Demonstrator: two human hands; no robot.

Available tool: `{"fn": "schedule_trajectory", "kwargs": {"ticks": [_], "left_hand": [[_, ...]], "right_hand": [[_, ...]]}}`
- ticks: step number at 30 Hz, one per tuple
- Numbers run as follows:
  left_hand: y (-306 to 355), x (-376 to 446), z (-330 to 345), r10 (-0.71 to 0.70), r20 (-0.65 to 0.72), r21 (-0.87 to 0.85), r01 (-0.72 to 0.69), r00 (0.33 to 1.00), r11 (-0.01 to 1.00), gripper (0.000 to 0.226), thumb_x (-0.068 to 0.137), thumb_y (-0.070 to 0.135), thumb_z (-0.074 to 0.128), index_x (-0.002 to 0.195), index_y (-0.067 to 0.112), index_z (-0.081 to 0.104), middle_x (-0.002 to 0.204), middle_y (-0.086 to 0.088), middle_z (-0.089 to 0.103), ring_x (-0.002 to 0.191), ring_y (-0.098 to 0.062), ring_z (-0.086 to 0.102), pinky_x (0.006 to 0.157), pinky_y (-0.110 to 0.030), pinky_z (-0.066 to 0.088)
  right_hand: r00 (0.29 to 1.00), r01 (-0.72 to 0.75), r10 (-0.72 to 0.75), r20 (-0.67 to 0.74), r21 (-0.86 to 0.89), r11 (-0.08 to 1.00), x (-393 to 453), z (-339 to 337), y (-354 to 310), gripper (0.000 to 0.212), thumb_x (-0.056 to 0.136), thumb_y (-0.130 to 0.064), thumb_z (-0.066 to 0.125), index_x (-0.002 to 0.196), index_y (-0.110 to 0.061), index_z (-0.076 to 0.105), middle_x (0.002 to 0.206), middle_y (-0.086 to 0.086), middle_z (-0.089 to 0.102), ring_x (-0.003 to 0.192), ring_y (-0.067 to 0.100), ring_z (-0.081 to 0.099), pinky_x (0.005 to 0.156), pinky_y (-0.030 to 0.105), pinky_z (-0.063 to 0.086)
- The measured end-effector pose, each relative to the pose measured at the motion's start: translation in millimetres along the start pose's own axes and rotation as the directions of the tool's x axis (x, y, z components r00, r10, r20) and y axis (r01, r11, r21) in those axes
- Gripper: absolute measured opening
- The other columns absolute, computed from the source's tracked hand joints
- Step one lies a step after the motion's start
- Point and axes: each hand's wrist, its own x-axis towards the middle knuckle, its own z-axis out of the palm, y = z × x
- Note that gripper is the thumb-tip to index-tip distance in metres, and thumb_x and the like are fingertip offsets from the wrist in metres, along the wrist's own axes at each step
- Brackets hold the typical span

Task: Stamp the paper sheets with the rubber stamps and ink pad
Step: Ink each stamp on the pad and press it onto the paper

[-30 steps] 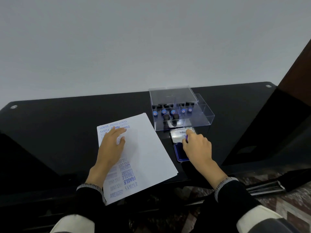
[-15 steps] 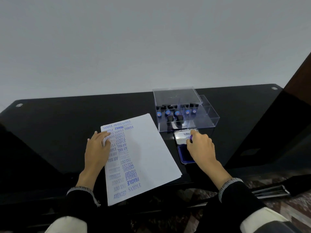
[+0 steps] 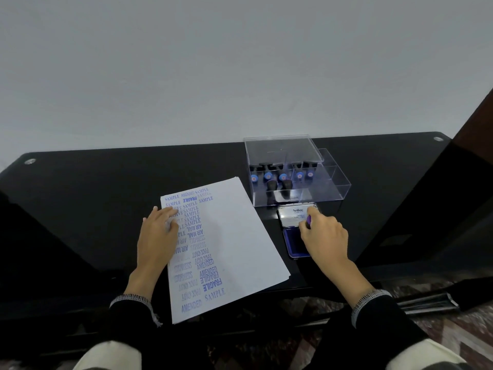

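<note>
A stack of white paper sheets [image 3: 234, 244] lies at an angle on the black table [image 3: 106, 188], its left half covered with blue stamp prints. My left hand [image 3: 157, 236] rests flat on the sheet's left edge. My right hand [image 3: 322, 236] is closed around a rubber stamp [image 3: 309, 219] with a purple handle tip, holding it down over the open ink pad [image 3: 294, 243]. The pad's lid [image 3: 292, 216] lies flipped back behind it. The stamp's lower part is hidden by my fingers.
A clear plastic box [image 3: 328, 182] behind the ink pad holds several more stamps with blue caps [image 3: 268, 177]; its lid [image 3: 280, 149] stands open at the back. A dark wooden panel [image 3: 477, 124] rises at the right. The table's front edge runs near my wrists.
My left hand slid from the middle of the sheet to its left edge, uncovering the printed column. My right hand stayed on the stamp at the ink pad.
</note>
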Motion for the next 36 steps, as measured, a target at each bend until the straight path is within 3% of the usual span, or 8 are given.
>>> {"fn": "schedule_trajectory", "kwargs": {"ticks": [5, 13, 19, 25, 27, 30, 33, 36], "left_hand": [[-2, 1, 1, -0.006, 0.014, 0.011, 0.006, 1.000, 1.000, 0.035, 0.098, 0.015, 0.049, 0.132, 0.012, 0.056, 0.144, -0.003, 0.048, 0.144, -0.016, 0.024, 0.120, -0.040, 0.010], [-3, 1, 2, -0.011, 0.026, 0.027, 0.011, 1.000, 1.000, 0.036, 0.098, 0.016, 0.049, 0.132, 0.013, 0.056, 0.145, -0.001, 0.048, 0.145, -0.015, 0.023, 0.120, -0.040, 0.012], [-1, 2, 2, -0.013, 0.041, 0.050, 0.011, 0.999, 0.999, 0.038, 0.097, 0.027, 0.050, 0.133, 0.017, 0.055, 0.146, 0.002, 0.046, 0.144, -0.013, 0.023, 0.119, -0.043, 0.017], [4, 3, -1, -0.009, 0.044, 0.068, 0.006, 0.999, 0.998, 0.041, 0.094, 0.039, 0.054, 0.131, 0.021, 0.055, 0.147, 0.002, 0.044, 0.144, -0.016, 0.025, 0.116, -0.047, 0.021], [2, 4, 0, 0.026, 0.059, 0.091, -0.031, 0.998, 0.995, 0.040, 0.094, 0.040, 0.053, 0.130, 0.023, 0.056, 0.146, 0.003, 0.045, 0.143, -0.017, 0.027, 0.117, -0.047, 0.020], [-2, 5, 0, 0.059, 0.089, 0.121, -0.070, 0.994, 0.990, 0.037, 0.093, 0.044, 0.052, 0.127, 0.030, 0.057, 0.144, 0.008, 0.046, 0.140, -0.013, 0.031, 0.117, -0.046, 0.018], [-3, 4, 0, 0.059, 0.129, 0.152, -0.079, 0.990, 0.985, 0.040, 0.092, 0.047, 0.050, 0.130, 0.034, 0.053, 0.146, 0.011, 0.042, 0.141, -0.011, 0.027, 0.118, -0.045, 0.014], [-1, 2, -1, 0.062, 0.147, 0.165, -0.086, 0.987, 0.983, 0.042, 0.092, 0.049, 0.048, 0.132, 0.035, 0.050, 0.149, 0.013, 0.038, 0.143, -0.009, 0.022, 0.119, -0.044, 0.009]], "right_hand": [[0.998, 0.024, -0.024, 0.054, 0.004, 1.000, 9, -3, -6, 0.013, 0.094, -0.021, 0.050, 0.101, -0.011, 0.056, 0.091, 0.011, 0.065, 0.082, 0.030, 0.060, 0.063, 0.031, 0.037], [0.996, 0.007, 0.000, -0.092, 0.075, 0.997, -10, 10, 8, 0.020, 0.091, -0.020, 0.052, 0.077, -0.015, 0.039, 0.057, 0.006, 0.050, 0.053, 0.027, 0.048, 0.051, 0.030, 0.033], [0.992, 0.003, 0.004, -0.124, 0.060, 0.998, -11, 12, 8, 0.021, 0.090, -0.019, 0.055, 0.076, -0.016, 0.039, 0.052, 0.004, 0.047, 0.048, 0.026, 0.046, 0.049, 0.029, 0.032], [0.998, 0.053, -0.057, -0.019, -0.160, 0.986, -2, -10, -16, 0.021, 0.097, -0.030, 0.044, 0.110, -0.015, 0.051, 0.080, 0.005, 0.064, 0.070, 0.026, 0.058, 0.058, 0.029, 0.034], [0.990, 0.115, -0.120, -0.078, -0.065, 0.991, -5, -13, -36, 0.023, 0.097, -0.031, 0.044, 0.112, -0.015, 0.051, 0.077, 0.004, 0.064, 0.072, 0.027, 0.062, 0.058, 0.030, 0.036], [0.986, 0.164, -0.157, -0.050, 0.322, 0.932, -12, -10, -71, 0.021, 0.093, -0.034, 0.051, 0.084, -0.015, 0.046, 0.063, 0.001, 0.054, 0.061, 0.023, 0.054, 0.053, 0.033, 0.035], [0.982, 0.002, -0.132, 0.136, 0.690, 0.724, -5, 1, -103, 0.027, 0.089, -0.024, 0.055, 0.072, -0.014, 0.036, 0.060, -0.001, 0.043, 0.054, 0.016, 0.039, 0.052, 0.028, 0.033], [0.956, -0.086, -0.164, 0.242, 0.767, 0.636, 11, 17, -122, 0.022, 0.091, -0.018, 0.052, 0.075, -0.012, 0.037, 0.068, 0.002, 0.044, 0.060, 0.016, 0.038, 0.046, 0.016, 0.031]]}}
